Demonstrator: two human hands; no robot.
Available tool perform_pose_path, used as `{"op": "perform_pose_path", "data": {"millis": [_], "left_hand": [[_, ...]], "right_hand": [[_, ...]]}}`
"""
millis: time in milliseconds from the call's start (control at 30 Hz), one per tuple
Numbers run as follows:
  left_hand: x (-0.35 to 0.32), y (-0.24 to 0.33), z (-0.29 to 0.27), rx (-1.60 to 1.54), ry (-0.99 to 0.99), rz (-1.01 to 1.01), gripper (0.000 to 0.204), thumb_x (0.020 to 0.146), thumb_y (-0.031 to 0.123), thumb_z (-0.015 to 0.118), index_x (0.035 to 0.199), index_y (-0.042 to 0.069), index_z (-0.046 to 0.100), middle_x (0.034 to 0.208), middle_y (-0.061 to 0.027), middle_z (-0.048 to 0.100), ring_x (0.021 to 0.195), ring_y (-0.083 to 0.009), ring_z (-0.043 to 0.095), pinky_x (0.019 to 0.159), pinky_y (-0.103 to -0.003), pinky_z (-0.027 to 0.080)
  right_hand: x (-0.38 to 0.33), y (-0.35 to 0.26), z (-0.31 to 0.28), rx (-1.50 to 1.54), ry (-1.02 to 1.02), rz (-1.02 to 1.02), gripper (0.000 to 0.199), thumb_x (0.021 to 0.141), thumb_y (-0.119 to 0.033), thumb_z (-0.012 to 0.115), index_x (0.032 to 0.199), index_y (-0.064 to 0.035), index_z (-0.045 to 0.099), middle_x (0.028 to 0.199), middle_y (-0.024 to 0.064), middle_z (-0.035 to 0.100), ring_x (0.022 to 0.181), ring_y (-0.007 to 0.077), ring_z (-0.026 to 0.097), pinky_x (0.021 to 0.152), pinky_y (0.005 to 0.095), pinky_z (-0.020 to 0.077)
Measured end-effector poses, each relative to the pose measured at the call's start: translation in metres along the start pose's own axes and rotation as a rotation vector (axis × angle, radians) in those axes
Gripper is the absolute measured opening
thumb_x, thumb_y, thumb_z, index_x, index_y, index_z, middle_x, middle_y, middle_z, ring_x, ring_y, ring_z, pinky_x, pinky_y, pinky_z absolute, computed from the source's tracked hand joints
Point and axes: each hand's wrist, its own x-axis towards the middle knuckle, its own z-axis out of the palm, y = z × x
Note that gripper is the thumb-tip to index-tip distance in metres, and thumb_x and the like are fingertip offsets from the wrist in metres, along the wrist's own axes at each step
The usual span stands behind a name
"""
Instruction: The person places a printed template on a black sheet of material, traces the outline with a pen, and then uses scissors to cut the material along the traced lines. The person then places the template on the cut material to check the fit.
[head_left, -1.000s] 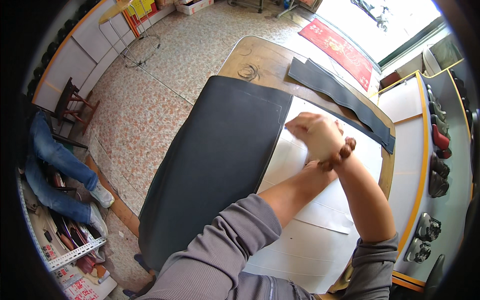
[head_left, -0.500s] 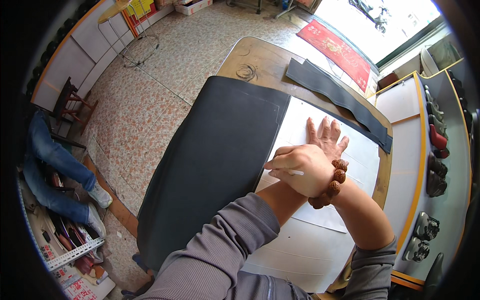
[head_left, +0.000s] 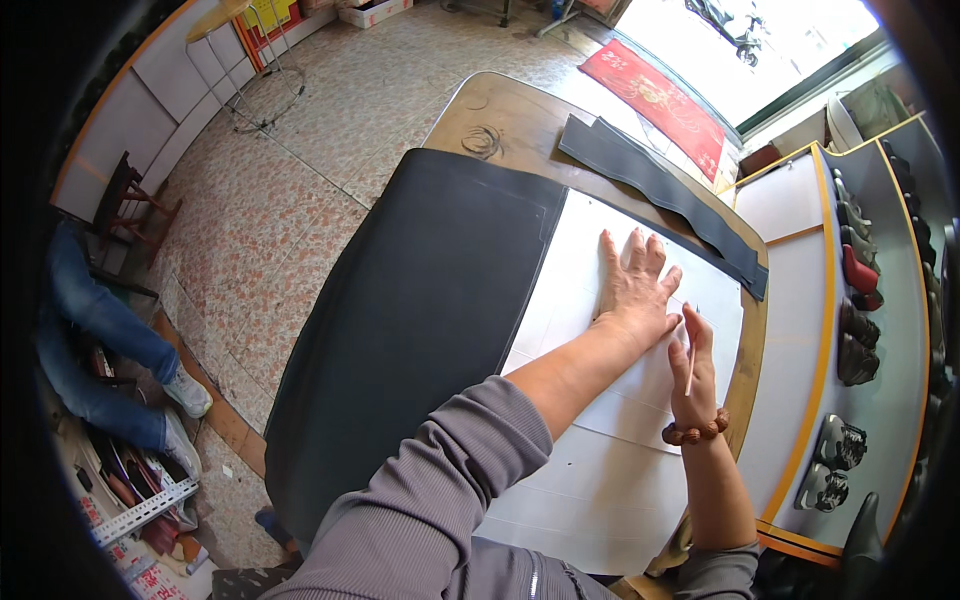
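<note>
My left hand (head_left: 632, 287) lies flat, fingers spread, on a white sheet (head_left: 580, 440) that covers part of a large dark sheet of material (head_left: 420, 310) on a wooden table (head_left: 505, 110). My right hand (head_left: 694, 370), with a bead bracelet on the wrist, holds a thin light stick-like marker (head_left: 691, 352) just right of the left hand, its tip toward the white sheet. The dark material hangs over the table's left edge.
A long dark strip (head_left: 660, 195) lies along the table's far edge. Shelves with shoes (head_left: 855, 300) stand at the right. Another person's legs in jeans (head_left: 100, 350) are at the far left, by a stool (head_left: 125, 205). A red mat (head_left: 655, 95) lies near the doorway.
My left hand moved from over the right hand and pressed flat on the white sheet. My right hand, with the marker, shifted down and to the right of it.
</note>
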Motion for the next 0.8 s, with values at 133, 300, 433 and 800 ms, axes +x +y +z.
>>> {"op": "perform_pose_path", "data": {"millis": [133, 300, 433, 800], "left_hand": [[0.001, 0.0, 0.003, -0.01, 0.028, -0.002, 0.056, 0.093, 0.052, 0.043, 0.144, 0.03, 0.036, 0.154, -0.0121, 0.019, 0.144, -0.0355, 0.01, 0.108, -0.069, 0.0], [-0.006, -0.002, 0.01, -0.031, 0.175, 0.0, 0.052, 0.096, 0.043, 0.042, 0.142, 0.018, 0.04, 0.151, -0.0153, 0.027, 0.143, -0.0331, 0.017, 0.113, -0.059, 0.006], [-0.035, -0.005, 0.013, -0.043, 0.238, -0.018, 0.052, 0.096, 0.038, 0.044, 0.139, 0.011, 0.041, 0.151, -0.017, 0.028, 0.143, -0.0313, 0.018, 0.116, -0.048, 0.01], [-0.182, -0.011, 0.008, 0.015, 0.103, -0.088, 0.064, 0.096, 0.048, 0.038, 0.148, 0.011, 0.027, 0.155, -0.0193, 0.016, 0.145, -0.0332, 0.01, 0.117, -0.047, 0.006]], "right_hand": [[-0.014, 0.027, 0.008, 0.064, -0.028, 0.049, 0.054, 0.094, -0.021, 0.051, 0.142, -0.0055, 0.031, 0.151, 0.0172, 0.028, 0.144, 0.0319, 0.017, 0.115, 0.0478, -0.002], [-0.015, 0.029, 0.016, -0.337, 0.007, 0.027, 0.055, 0.091, -0.013, 0.053, 0.141, -0.0073, 0.033, 0.153, 0.0156, 0.027, 0.145, 0.0309, 0.015, 0.114, 0.0507, -0.0003], [-0.016, 0.028, 0.025, -0.477, 0.055, 0.046, 0.056, 0.091, -0.013, 0.054, 0.142, -0.0086, 0.032, 0.153, 0.0135, 0.027, 0.144, 0.0292, 0.016, 0.114, 0.0525, 0.0008], [-0.009, 0.043, 0.029, -0.588, 0.091, 0.063, 0.049, 0.094, -0.021, 0.053, 0.14, -0.0123, 0.038, 0.153, 0.0071, 0.03, 0.143, 0.024, 0.02, 0.114, 0.054, 0.0038]]}}
